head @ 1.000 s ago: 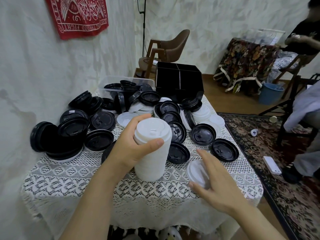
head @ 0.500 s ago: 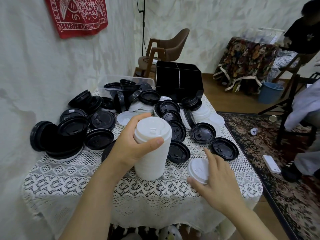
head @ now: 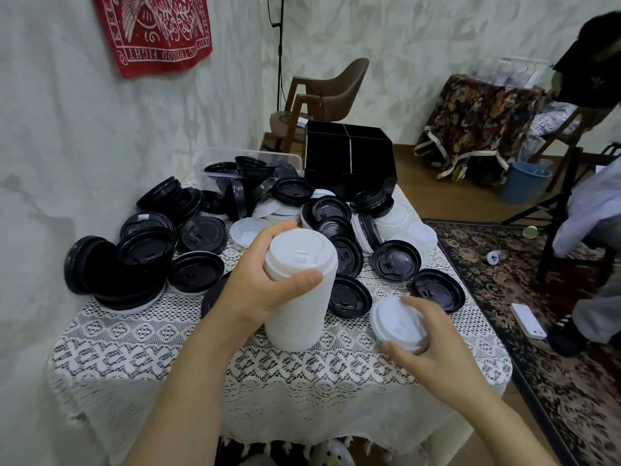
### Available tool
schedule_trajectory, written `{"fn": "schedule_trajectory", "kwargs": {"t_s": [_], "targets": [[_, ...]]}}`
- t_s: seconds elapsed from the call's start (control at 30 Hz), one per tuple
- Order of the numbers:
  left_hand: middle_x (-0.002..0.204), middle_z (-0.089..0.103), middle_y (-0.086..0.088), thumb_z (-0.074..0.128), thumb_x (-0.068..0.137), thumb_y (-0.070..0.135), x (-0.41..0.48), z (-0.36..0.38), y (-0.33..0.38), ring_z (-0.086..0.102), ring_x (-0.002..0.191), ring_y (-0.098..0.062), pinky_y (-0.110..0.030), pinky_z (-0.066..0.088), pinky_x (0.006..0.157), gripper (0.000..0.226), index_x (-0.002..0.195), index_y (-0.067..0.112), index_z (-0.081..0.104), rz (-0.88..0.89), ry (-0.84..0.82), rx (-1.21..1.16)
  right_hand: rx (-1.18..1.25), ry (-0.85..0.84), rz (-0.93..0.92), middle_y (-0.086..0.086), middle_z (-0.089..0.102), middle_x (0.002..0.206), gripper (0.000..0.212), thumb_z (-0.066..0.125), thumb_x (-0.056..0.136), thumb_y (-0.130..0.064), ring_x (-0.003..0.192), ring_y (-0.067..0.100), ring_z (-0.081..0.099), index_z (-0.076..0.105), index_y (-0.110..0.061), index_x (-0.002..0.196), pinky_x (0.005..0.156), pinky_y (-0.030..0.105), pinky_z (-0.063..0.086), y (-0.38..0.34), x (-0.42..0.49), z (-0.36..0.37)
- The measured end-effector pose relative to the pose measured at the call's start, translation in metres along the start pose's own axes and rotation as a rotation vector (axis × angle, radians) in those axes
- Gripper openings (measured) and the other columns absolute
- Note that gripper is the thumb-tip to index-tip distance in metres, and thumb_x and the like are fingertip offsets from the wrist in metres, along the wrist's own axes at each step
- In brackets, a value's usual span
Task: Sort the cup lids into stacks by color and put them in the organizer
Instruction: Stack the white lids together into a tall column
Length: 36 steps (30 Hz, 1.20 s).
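A tall stack of white lids [head: 297,297] stands near the middle of the lace-covered table [head: 141,344]. My left hand [head: 258,280] grips the stack near its top, thumb across the front. My right hand [head: 430,344] holds a single white lid [head: 398,322], tilted and lifted off the cloth, just right of the stack. Several black lids [head: 198,237] lie loose and in short piles across the table behind. More white lids [head: 393,220] sit among them. The black divided organizer [head: 349,159] stands at the table's far edge.
A clear plastic bin [head: 242,156] with black lids sits left of the organizer, against the wall. Past the table's right edge are a patterned rug [head: 524,290], a dark chair [head: 571,196] and another person's dark sleeve [head: 588,75]. A brown chair [head: 329,92] stands behind the table.
My right hand closed round the single white lid and lifted it off the cloth, tilting it. My left hand kept its grip on the white stack.
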<state>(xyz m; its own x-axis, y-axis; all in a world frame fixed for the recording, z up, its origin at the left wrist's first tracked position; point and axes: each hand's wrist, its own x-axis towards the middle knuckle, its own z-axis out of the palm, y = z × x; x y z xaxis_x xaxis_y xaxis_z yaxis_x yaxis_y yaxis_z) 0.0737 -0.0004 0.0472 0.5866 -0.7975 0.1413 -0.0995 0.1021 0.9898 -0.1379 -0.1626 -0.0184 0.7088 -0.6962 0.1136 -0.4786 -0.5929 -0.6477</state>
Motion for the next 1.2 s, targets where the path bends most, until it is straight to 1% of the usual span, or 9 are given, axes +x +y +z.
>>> {"fn": "schedule_trajectory", "kwargs": {"t_s": [0.07,0.17,0.2,0.37,0.47,0.67,0.8,1.03,1.2], "targets": [[0.108,0.066,0.023,0.081,0.046,0.047,0.0,0.0,0.0,0.063,0.101,0.0,-0.024,0.05,0.083,0.078,0.118,0.041,0.053,-0.002,-0.002,-0.007,0.021,0.049,-0.045,-0.016,0.041,0.13,0.071,0.079,0.075,-0.036,0.121,0.012,0.042,0.044,-0.029,0.136,0.1,0.038,0.046,-0.009,0.005,-0.008],[0.109,0.066,0.023,0.082,0.045,0.046,0.0,-0.001,0.001,0.063,0.102,0.001,-0.021,0.051,0.082,0.08,0.119,0.04,0.053,-0.007,-0.014,-0.017,0.055,0.111,-0.139,-0.018,0.043,0.131,0.067,0.08,0.074,-0.036,0.12,0.003,0.042,0.045,-0.036,0.131,0.094,0.011,0.034,-0.03,0.015,-0.02],[0.108,0.066,0.023,0.082,0.046,0.046,0.0,0.0,0.001,0.063,0.102,0.001,-0.02,0.051,0.081,0.08,0.119,0.04,0.052,-0.007,-0.021,-0.02,0.078,0.123,-0.166,-0.018,0.045,0.132,0.066,0.08,0.074,-0.037,0.12,0.001,0.042,0.046,-0.036,0.132,0.093,0.008,0.032,-0.039,0.018,-0.023],[0.11,0.066,0.021,0.083,0.047,0.043,-0.002,0.001,0.003,0.063,0.104,-0.002,-0.02,0.052,0.083,0.088,0.128,0.034,0.049,0.0,-0.056,-0.014,0.221,0.155,-0.315,-0.015,0.046,0.136,0.067,0.076,0.076,-0.05,0.125,-0.005,0.041,0.049,-0.032,0.134,0.104,0.026,0.041,-0.086,0.038,-0.029],[0.113,0.066,0.016,0.084,0.051,0.04,-0.003,-0.001,0.004,0.064,0.107,-0.007,-0.025,0.053,0.085,0.085,0.128,0.034,0.049,0.003,-0.082,-0.015,0.303,0.151,-0.362,-0.016,0.046,0.136,0.067,0.068,0.072,-0.056,0.128,-0.001,0.043,0.05,-0.033,0.131,0.105,0.037,0.044,-0.111,0.047,-0.026],[0.119,0.067,0.004,0.084,0.059,0.034,-0.003,-0.002,0.005,0.064,0.109,-0.014,-0.027,0.053,0.085,0.08,0.131,0.029,0.049,0.019,-0.113,-0.038,0.343,0.07,-0.399,-0.017,0.047,0.136,0.067,0.07,0.072,-0.046,0.126,-0.01,0.04,0.054,-0.025,0.134,0.106,0.015,0.036,-0.134,0.052,-0.008],[0.115,0.068,0.008,0.083,0.055,0.03,-0.002,-0.002,0.004,0.065,0.106,-0.01,-0.022,0.053,0.081,0.077,0.126,0.033,0.053,0.029,-0.096,-0.037,0.368,-0.05,-0.376,-0.018,0.044,0.141,0.071,0.071,0.071,-0.045,0.124,-0.017,0.036,0.054,-0.024,0.136,0.098,0.001,0.031,-0.136,0.049,0.006],[0.112,0.068,0.009,0.085,0.057,0.01,-0.002,-0.003,0.001,0.065,0.105,-0.009,-0.02,0.052,0.079,0.082,0.128,0.03,0.051,0.007,-0.087,-0.052,0.39,-0.092,-0.353,-0.022,0.044,0.137,0.07,0.072,0.07,-0.045,0.122,-0.013,0.04,0.055,-0.026,0.135,0.094,0.002,0.034,-0.134,0.047,0.01],[0.118,0.065,0.011,0.087,0.055,0.013,-0.003,-0.004,0.001,0.063,0.109,-0.008,-0.021,0.053,0.083,0.091,0.133,0.031,0.046,0.005,-0.078,-0.053,0.421,-0.119,-0.336,-0.02,0.045,0.136,0.068,0.075,0.072,-0.041,0.122,-0.008,0.042,0.055,-0.027,0.135,0.094,0.006,0.038,-0.133,0.047,0.012]]}}
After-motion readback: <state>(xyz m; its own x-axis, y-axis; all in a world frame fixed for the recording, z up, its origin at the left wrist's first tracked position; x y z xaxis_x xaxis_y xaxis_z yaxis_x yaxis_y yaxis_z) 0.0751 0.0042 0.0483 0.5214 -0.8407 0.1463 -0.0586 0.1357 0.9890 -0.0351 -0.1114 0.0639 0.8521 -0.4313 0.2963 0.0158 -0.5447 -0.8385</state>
